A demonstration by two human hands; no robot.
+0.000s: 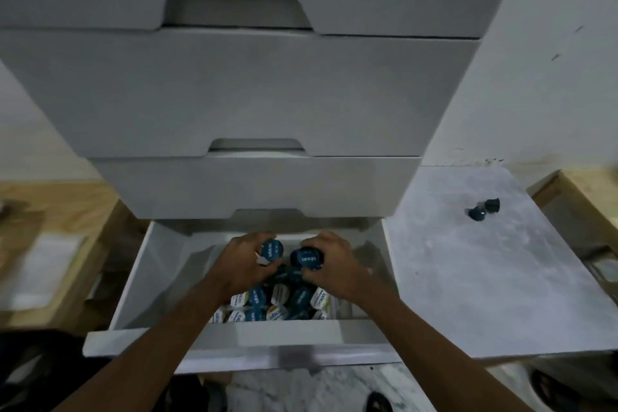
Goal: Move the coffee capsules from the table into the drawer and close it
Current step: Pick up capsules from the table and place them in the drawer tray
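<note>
The bottom white drawer of a drawer unit stands pulled out, holding several blue and white coffee capsules. Over the drawer's middle, my left hand grips a blue capsule and my right hand grips another blue capsule. Both hands sit inside the drawer, just above the pile. On the grey table to the right lie two dark blue capsules, touching each other near the table's far right edge.
Three shut white drawers stack above the open one. A wooden box stands right of the table, and a wooden crate with white items sits at the left. Marbled floor shows below the drawer front.
</note>
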